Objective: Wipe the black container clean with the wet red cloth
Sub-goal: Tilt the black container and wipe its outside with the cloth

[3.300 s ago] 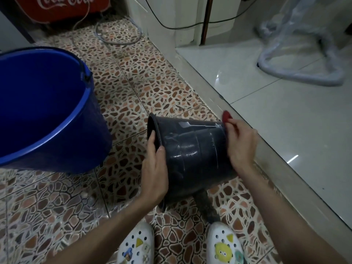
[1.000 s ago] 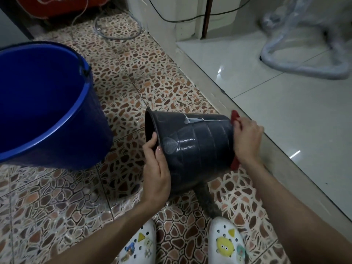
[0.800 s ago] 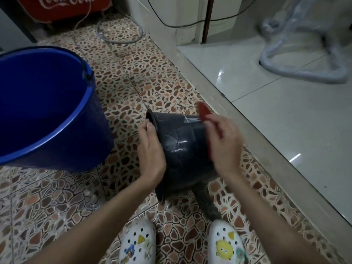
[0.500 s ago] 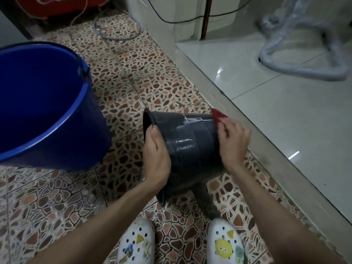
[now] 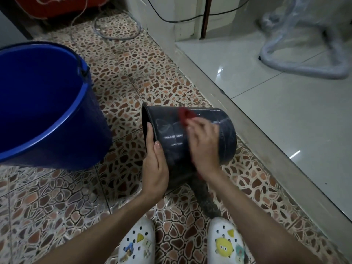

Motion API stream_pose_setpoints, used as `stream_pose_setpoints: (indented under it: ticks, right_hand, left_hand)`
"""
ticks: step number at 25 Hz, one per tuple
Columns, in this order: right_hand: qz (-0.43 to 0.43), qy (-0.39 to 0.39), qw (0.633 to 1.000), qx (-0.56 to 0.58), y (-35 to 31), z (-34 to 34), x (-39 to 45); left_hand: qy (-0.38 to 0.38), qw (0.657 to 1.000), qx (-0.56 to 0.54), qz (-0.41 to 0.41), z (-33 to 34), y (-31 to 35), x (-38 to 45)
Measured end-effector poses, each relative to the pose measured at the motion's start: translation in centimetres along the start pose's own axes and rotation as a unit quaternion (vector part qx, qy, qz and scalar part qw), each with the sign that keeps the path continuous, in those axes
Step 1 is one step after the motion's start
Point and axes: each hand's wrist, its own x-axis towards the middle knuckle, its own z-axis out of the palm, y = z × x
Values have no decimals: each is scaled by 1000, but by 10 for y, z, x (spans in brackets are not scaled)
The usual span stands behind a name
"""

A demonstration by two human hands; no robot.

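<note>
Two bare hands are working on the black container (image 5: pixel 200 130), which is lying tilted on its side above the patterned floor tiles (image 5: pixel 133 77), its open mouth facing left toward the blue bucket (image 5: pixel 47 103) and its base pointing right toward the raised grey step (image 5: pixel 247 126). The left hand (image 5: pixel 155 168) is gripping the container at its rim end, fingers curled along the near side with the fingertips reaching the lip. The right hand (image 5: pixel 204 147) is lying over the container's upper side, blurred, with its fingers curled on the red cloth (image 5: pixel 185 115); a bunched part of the cloth is sticking out past the fingertips at the far edge of the container's wall, and a sliver is showing under the wrist. The wall is looking glossy and streaked. Two white clogs with coloured charms (image 5: pixel 224 244) are standing at the near edge. A red Coca-Cola sign (image 5: pixel 62 4) and a loop of hose (image 5: pixel 116 29) are lying at the far left, and a plastic-wrapped frame (image 5: pixel 304 60) is resting on the pale tiles far right.
</note>
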Motion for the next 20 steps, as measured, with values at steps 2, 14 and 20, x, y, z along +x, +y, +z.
stream_pose_setpoints:
  ticks: [2,14,20]
  right_hand:
    - [114,21,993,-35,43,-18,26]
    - [-69,3,997,-23,-9,4,3]
    - [204,29,976,-73,77,-44,61]
  left_hand:
    - [-6,1000,-1,10,0,0,-7]
    - [54,997,-37,-42,-4,13,31]
    - [39,999,-9,-4,-5,15,26]
